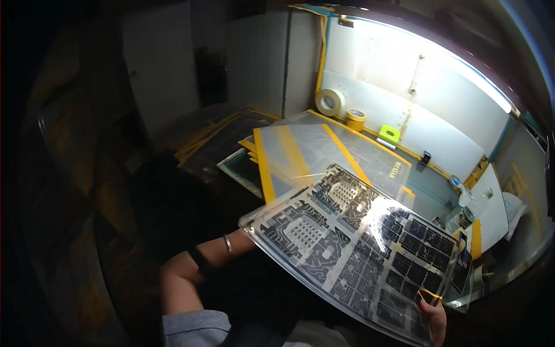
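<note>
Closest to the camera, you've got your grey-blue sleeve [196,328] down at the lower edge, with your left forearm [184,284] coming out of it wearing a metal bangle [227,243] and a black band [201,261]. Just past that is the clear sheet with dark circuit-like patterns [341,285], held up tilted in front of you, near side of the bench [430,188], with a strong glare patch on it. Your right hand [436,319] grips its lower right edge, thumb on the front face. Your left hand [245,239] is mostly hidden behind the sheet's left corner, so can't tell how those fingers sit.

Behind it, some yellow-taped clear sheets [300,151] overlap on the bench. Further back you've got a big pale tape roll [330,102], a smaller yellow tape roll [355,120] beside it, and a lime-green thing [389,133] near a white stick [385,144]. Bright tube light [428,55] up top.
</note>
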The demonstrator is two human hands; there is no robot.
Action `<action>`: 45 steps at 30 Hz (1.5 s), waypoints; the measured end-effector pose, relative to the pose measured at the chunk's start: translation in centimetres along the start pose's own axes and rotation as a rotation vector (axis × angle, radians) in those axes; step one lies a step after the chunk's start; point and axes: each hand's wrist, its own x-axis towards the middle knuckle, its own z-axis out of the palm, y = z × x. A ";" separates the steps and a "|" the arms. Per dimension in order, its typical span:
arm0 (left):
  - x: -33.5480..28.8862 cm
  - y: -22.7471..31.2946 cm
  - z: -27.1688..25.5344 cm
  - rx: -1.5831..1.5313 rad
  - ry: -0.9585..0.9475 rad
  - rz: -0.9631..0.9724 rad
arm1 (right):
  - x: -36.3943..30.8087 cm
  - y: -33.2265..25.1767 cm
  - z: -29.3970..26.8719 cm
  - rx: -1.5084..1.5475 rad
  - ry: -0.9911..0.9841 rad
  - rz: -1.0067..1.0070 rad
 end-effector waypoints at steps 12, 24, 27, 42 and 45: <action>6.8 -1.9 -3.8 -0.864 0.024 -0.732 | -8.4 -1.9 -6.3 -0.053 -0.027 0.085; 6.1 0.1 -3.8 -0.308 0.105 -0.316 | -9.6 -2.2 -2.8 0.032 0.083 0.089; 6.9 0.3 -4.0 -0.499 -0.017 -0.502 | -11.5 -3.0 -1.0 0.146 0.207 0.026; 2.3 2.1 -6.2 0.064 0.281 -0.150 | -4.1 -0.7 1.8 0.139 0.194 -0.075; 0.0 2.4 -5.4 -0.122 0.207 -0.355 | -3.3 0.0 3.8 0.178 0.170 -0.107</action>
